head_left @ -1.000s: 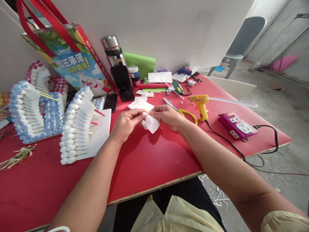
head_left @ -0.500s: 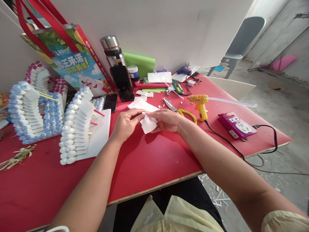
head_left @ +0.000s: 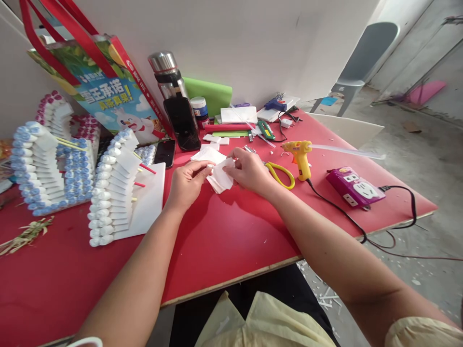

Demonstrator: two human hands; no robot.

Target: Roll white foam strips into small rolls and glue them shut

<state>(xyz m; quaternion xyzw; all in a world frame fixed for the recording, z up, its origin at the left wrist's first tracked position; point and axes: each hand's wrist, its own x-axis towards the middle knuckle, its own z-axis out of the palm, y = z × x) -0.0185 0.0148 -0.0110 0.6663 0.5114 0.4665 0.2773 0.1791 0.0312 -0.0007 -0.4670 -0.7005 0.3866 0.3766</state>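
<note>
Above the middle of the red table, both hands are on a thin white sheet of paper (head_left: 223, 176), which looks like tissue. My left hand (head_left: 188, 187) pinches its left end, where it is gathered to a small point between thumb and finger. The right edge lies between the thumb and fingers of my right hand (head_left: 251, 171), also closed in a pinch. Just behind the fingers lies a stack of white sheets (head_left: 208, 154) on the table, partly hidden. Scissors with yellow handles (head_left: 282, 174) rest right of my right hand, their blades mostly covered by it.
White and blue crafted pieces (head_left: 112, 193) stand at left, near a bag with red handles (head_left: 119, 96). A steel flask (head_left: 167, 72) and a leaning phone (head_left: 182, 124) stand behind. To the right are a yellow glue gun (head_left: 301, 159) and a purple power strip (head_left: 356, 188) with cables.
My right hand has shifted from beside the left fingertips to the paper's right edge, drawing slightly back. The paper now appears more spread out. My left hand keeps its pinch.
</note>
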